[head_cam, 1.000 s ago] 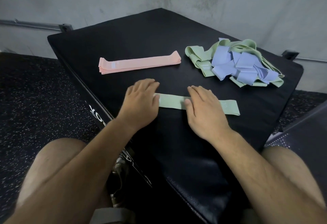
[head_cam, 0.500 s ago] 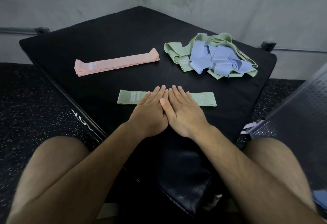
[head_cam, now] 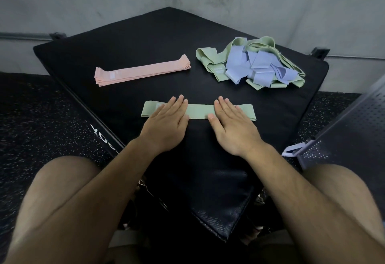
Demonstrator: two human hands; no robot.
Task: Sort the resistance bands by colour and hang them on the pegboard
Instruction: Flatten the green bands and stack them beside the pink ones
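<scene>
Green band (head_cam: 200,112) flat across the pad's (head_cam: 145,40) middle; pink stack (head_cam: 143,70) toward the left edge; green-and-blue tangle (head_cam: 241,63), possibly knotted, by the right corner.

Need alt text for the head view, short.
A person's left hand and right hand press flat on a green resistance band lying straight on a black padded block. Beyond it lie a neat stack of pink bands and, to the right, a tangled pile of green and blue bands. A dark perforated panel shows at the right edge.
</scene>
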